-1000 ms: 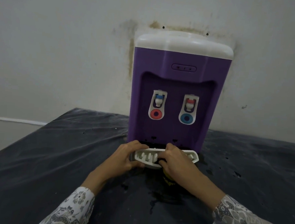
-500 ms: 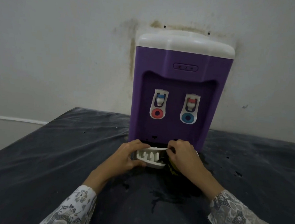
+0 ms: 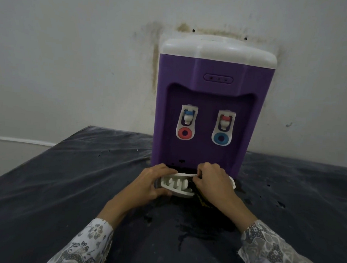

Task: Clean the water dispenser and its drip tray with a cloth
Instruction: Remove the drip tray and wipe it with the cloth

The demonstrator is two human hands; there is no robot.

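A purple water dispenser [image 3: 213, 88] with a white top stands against the wall, with two taps on its front. At its foot sits the white slotted drip tray [image 3: 176, 183]. My left hand [image 3: 149, 183] grips the tray's left end, thumb under the front rim and fingers over the back. My right hand [image 3: 212, 182] is curled over the tray's right half and holds a dark cloth [image 3: 201, 201], which shows below the palm. The tray's right end [image 3: 232, 182] pokes out beyond the hand.
The dispenser stands on a dark table [image 3: 60, 184] with a dusty, scuffed top and a wet patch [image 3: 192, 226] in front of the tray. A stained white wall [image 3: 90, 62] rises behind. The table's left edge drops off at the left.
My right hand has slid from the tray's front middle toward its back right part with the cloth. The left hand has kept its grip on the tray's left end.
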